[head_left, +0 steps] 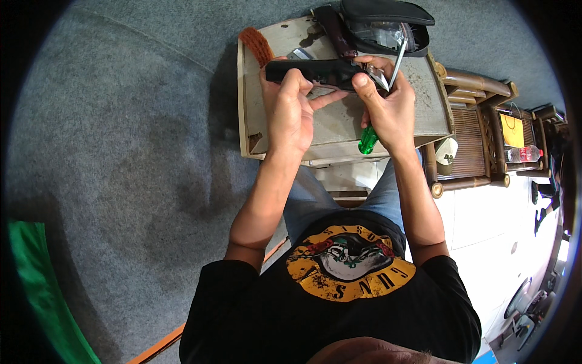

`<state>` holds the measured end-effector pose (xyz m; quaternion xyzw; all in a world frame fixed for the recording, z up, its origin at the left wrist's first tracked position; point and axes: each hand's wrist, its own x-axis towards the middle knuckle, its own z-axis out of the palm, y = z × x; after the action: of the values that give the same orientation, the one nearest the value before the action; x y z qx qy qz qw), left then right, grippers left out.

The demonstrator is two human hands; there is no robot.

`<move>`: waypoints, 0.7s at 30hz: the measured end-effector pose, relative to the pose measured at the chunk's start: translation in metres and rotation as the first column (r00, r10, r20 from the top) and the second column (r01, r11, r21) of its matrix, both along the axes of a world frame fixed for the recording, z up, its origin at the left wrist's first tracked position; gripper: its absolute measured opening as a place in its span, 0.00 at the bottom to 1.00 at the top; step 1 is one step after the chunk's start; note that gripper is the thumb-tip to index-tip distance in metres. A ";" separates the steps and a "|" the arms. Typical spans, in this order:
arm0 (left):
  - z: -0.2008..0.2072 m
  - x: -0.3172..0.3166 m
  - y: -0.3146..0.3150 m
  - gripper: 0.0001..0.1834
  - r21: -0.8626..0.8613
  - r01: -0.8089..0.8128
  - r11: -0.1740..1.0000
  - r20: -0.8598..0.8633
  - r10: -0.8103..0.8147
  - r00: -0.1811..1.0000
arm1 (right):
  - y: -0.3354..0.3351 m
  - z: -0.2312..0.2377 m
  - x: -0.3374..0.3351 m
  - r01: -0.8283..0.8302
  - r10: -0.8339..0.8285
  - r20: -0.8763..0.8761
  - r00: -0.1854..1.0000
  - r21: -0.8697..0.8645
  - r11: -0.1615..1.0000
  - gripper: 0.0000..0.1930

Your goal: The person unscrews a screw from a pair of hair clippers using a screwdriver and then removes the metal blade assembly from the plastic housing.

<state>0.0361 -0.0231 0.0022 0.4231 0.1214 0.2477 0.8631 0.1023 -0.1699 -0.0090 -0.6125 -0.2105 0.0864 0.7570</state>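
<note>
**Gripping a black device (333,70) with both hands above a worn table (427,115)**

At far left, green material (45,285) shows along the rim of the view, beside grey carpet (121,151). Reddish-brown bristles (257,46) jut past the table's upper left edge. Just below them, the left hand (288,112) is closed around the device's left end, thumb on top, one finger stretched rightward. Beyond the device, a long dark maroon object (335,30) lies beside an open black case (388,11). The right hand (391,109) steadies the device's right end with its thumb and also grips a screwdriver (368,141), green handle toward the body, metal shaft pointing away. Farther right, a bamboo seat (471,133) bears a pale cap (447,151); beyond are a yellow sheet (512,130) and a bottle (524,155).
</note>
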 end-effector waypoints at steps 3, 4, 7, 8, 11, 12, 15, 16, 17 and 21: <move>0.001 0.002 0.001 0.10 0.001 0.005 1.000 -0.013 -0.005 1.000 | 0.003 0.001 0.003 -0.028 0.027 -0.034 0.999 -0.022 0.999 0.28; 0.000 0.003 0.001 0.09 -0.014 -0.012 1.000 -0.017 0.012 1.000 | 0.004 0.001 0.003 -0.035 0.034 -0.028 0.999 -0.023 0.999 0.28; -0.005 0.004 0.003 0.08 -0.047 -0.067 0.997 -0.024 0.066 0.998 | 0.006 0.005 0.003 -0.070 0.069 -0.028 0.997 -0.030 0.997 0.31; -0.007 0.004 0.004 0.08 -0.049 -0.085 0.995 -0.022 0.084 0.996 | 0.005 0.007 0.002 -0.085 0.084 -0.017 0.996 -0.032 0.996 0.31; -0.011 0.005 0.005 0.09 -0.048 -0.132 0.990 -0.009 0.131 0.991 | 0.003 0.007 0.001 -0.123 0.124 0.021 0.992 -0.034 0.992 0.34; -0.012 0.004 0.006 0.09 -0.044 -0.146 0.988 -0.003 0.146 0.989 | 0.003 0.007 0.001 -0.133 0.134 0.022 0.991 -0.025 0.991 0.35; -0.016 0.004 0.006 0.09 -0.037 -0.150 0.988 -0.020 0.149 0.989 | 0.002 0.007 0.001 -0.161 0.161 0.017 0.987 -0.007 0.987 0.36; -0.016 0.005 0.007 0.10 -0.039 -0.143 0.989 -0.016 0.142 0.990 | 0.001 0.008 0.001 -0.170 0.170 0.015 0.985 -0.003 0.985 0.37; -0.016 0.005 0.008 0.10 -0.040 -0.135 0.990 -0.011 0.135 0.991 | 0.001 0.007 0.000 -0.165 0.165 0.031 0.986 0.006 0.986 0.36; -0.008 0.004 0.006 0.12 -0.073 -0.072 0.995 0.022 0.074 0.997 | 0.000 0.007 0.000 -0.166 0.166 0.015 0.986 0.063 0.984 0.33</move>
<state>0.0397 -0.0175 -0.0057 0.3836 0.1350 0.2798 0.8697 0.1023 -0.1697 -0.0021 -0.5688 -0.2670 0.1395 0.7653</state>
